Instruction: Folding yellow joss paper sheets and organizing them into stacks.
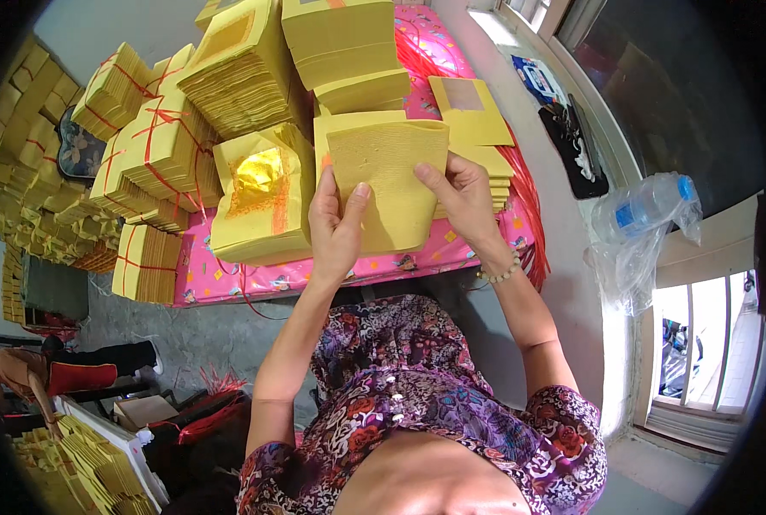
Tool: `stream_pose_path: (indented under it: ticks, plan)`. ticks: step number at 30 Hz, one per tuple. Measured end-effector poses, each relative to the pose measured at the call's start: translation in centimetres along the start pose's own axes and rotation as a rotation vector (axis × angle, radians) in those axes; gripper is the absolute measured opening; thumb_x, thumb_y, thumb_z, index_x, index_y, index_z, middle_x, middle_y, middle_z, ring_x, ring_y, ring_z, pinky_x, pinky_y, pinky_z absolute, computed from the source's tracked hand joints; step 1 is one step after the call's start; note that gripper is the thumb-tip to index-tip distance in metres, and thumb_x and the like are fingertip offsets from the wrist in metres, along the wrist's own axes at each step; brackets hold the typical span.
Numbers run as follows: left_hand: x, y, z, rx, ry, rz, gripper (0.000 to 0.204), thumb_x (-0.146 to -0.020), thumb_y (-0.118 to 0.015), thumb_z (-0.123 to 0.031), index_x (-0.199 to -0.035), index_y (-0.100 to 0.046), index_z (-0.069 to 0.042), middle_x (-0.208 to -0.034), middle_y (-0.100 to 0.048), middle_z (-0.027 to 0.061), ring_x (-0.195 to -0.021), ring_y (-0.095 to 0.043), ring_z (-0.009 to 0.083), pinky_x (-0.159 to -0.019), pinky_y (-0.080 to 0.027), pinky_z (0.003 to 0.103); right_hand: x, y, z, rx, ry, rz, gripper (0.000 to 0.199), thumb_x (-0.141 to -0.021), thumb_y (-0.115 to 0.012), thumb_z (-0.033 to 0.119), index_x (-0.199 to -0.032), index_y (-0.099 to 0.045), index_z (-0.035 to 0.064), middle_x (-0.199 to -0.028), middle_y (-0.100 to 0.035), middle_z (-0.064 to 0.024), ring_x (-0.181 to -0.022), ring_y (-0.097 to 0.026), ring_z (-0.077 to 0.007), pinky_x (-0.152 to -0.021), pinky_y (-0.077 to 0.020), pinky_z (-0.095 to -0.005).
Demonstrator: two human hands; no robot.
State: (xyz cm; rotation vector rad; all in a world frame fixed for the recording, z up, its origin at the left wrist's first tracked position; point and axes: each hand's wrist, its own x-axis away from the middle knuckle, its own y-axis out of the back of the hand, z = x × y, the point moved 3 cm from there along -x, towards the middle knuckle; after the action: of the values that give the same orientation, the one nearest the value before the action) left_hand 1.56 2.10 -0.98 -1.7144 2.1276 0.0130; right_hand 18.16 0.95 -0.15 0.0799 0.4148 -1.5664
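My left hand [336, 227] and my right hand [467, 199] grip a sheaf of yellow paper [391, 184] by its two side edges, both thumbs lying on its ridged face. It is held upright over the near edge of the table. How many sheets it has I cannot tell. Just left of it stands a stack of yellow paper with a gold foil square [260, 175] and orange edging on top. Right behind my right hand lies a lower pile of yellow paper [477, 129] with a pale square on its top sheet.
A pink patterned cloth [293, 276] covers the table. Tall yellow stacks [244, 81] stand behind, and bundles tied with red string [164, 142] on the left. Red plastic strands [530, 232] hang at the right. A plastic bottle [640, 210] sits by the window. Another person's arm [39, 390] shows lower left.
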Motion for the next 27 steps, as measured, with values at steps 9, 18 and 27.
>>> stream_pose_path:
  ticks: [9, 18, 27]
  plan:
    - [0.2, 0.3, -0.2, -0.037, 0.001, 0.086, 0.039, -0.091, -0.050, -0.003, -0.129, -0.041, 0.005, -0.119, -0.055, 0.0104, -0.108, -0.052, 0.0138, -0.092, -0.041, 0.027, -0.4, 0.4, 1.4, 0.066, 0.056, -0.040, 0.021, -0.090, -0.060, 0.013, -0.103, -0.062, -0.0030, -0.092, -0.065, -0.0024, -0.081, -0.056, -0.0041, -0.070, -0.0477, -0.0223]
    - [0.6, 0.4, -0.7, -0.013, 0.078, 0.132, 0.037, -0.091, -0.051, -0.002, -0.126, -0.043, 0.005, -0.118, -0.056, 0.0100, -0.107, -0.052, 0.0132, -0.092, -0.040, 0.027, -0.9, 1.9, 2.2, 0.068, 0.067, -0.113, 0.019, -0.090, -0.062, 0.016, -0.097, -0.065, -0.0008, -0.079, -0.062, 0.0024, -0.072, -0.053, -0.0021, -0.063, -0.0438, -0.0187]
    - [0.3, 0.8, -0.8, 0.032, 0.097, 0.081, 0.037, -0.090, -0.051, -0.002, -0.126, -0.044, 0.004, -0.119, -0.056, 0.0105, -0.108, -0.053, 0.0143, -0.092, -0.041, 0.027, 0.6, 0.5, 1.6, 0.018, -0.098, 0.010, 0.020, -0.090, -0.061, 0.016, -0.096, -0.067, -0.0028, -0.084, -0.065, -0.0007, -0.076, -0.058, -0.0043, -0.066, -0.0476, -0.0202]
